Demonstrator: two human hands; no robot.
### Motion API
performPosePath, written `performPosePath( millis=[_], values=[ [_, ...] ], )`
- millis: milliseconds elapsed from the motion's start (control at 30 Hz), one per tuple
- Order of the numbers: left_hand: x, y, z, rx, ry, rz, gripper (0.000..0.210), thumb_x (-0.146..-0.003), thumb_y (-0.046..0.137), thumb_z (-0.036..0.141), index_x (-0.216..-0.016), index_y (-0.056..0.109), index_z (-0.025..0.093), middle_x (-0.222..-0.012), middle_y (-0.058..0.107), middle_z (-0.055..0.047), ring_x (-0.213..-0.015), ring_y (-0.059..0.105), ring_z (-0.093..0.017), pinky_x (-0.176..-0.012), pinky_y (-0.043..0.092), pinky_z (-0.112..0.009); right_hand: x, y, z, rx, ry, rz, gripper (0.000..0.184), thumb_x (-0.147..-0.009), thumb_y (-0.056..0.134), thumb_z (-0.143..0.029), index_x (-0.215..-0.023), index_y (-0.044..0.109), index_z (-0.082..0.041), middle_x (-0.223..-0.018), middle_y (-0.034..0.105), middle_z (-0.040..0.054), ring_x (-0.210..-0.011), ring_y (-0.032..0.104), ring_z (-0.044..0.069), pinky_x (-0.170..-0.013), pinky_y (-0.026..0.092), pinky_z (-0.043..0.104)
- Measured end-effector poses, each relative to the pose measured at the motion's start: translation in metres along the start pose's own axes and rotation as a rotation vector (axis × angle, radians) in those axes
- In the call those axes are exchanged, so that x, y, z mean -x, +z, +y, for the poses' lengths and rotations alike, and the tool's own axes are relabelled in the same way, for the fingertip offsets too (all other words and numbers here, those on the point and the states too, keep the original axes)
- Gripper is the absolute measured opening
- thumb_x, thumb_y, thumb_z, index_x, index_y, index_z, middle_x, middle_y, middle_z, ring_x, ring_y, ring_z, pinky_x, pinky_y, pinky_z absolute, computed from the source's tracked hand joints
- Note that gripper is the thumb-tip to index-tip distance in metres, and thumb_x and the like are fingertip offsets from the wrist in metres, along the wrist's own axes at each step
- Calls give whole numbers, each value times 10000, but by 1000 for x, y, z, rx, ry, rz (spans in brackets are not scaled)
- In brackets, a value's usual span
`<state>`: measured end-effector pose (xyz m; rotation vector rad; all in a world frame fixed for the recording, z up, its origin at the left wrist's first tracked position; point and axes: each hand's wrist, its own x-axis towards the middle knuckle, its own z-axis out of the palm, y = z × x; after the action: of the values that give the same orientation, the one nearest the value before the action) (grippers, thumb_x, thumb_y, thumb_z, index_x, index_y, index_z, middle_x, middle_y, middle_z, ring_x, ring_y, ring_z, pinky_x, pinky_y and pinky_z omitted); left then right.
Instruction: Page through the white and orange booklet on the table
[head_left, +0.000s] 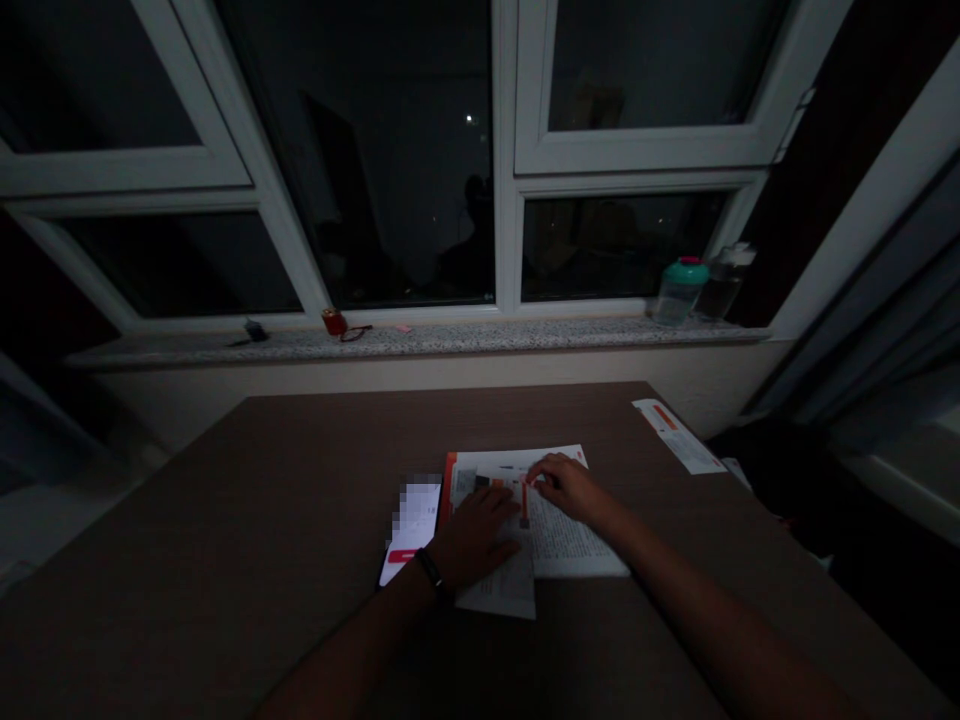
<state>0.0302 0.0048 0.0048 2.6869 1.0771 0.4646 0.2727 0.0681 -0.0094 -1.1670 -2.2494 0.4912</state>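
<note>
My left hand (476,535), with a dark band at the wrist, lies flat on a smaller printed sheet (495,595), fingers stretched out and holding nothing. This sheet rests over a larger printed page or booklet (577,550) with an orange left edge. My right hand (566,485) is closed in a pinch near the smaller sheet's upper right edge. Something reddish shows at its fingertips, too small and dim to name. Just left of the papers, a phone (416,525) lies with its screen lit, partly pixelated.
The brown table (315,480) reaches to the wall below the window. Another printed sheet (679,437) lies at its right edge. On the granite sill (465,338) stand a teal-lidded bottle (681,292), a second clear bottle (724,285) and a small red jar (334,321).
</note>
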Motion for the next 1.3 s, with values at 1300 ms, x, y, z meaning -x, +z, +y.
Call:
performPosePath(
  millis=[1300],
  values=[
    [-4,6,-2,-70,-31,2,487,-934,593,265,-1395,436,264,-1491,425,-67,-1388,345,-259,-1120,327,-483,4,1,7,-49,27,25,203,-770,626,-108,-898,733,-223,-712,565,-7,-728,530,169,-737,391,284]
  ],
)
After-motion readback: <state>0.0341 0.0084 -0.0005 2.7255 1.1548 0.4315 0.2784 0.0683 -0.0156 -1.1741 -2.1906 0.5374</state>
